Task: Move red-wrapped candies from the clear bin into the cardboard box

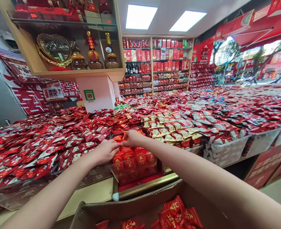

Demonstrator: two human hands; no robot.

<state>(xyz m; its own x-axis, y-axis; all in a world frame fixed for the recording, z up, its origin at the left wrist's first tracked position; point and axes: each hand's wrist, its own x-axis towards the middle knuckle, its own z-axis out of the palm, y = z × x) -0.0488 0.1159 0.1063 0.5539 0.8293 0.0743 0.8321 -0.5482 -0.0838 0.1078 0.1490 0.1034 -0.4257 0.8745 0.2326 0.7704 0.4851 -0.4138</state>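
Observation:
My left hand [107, 151] and my right hand [134, 139] come together over a clear plastic bin [133, 168] of small red packets with gold lettering. The fingers of both hands are bent and pressed onto a red packet [119, 138] at the bin's left side, with the fingertips almost meeting. Part of that packet is covered by my fingers. Upright red packets [140, 159] line the front of the bin in a row. Below my arms, an open cardboard box [131, 203] holds several loose red packets [175, 214] of the same look.
Heaps of dark red packets [73, 146] lie to the left, and cream-and-gold packets [170, 127] to the right. More clear bins [228, 151] continue rightward. A white pillar [96, 92] supports an overhanging glass-shelved cabinet [66, 47]. Stocked shelves [152, 63] line the back wall.

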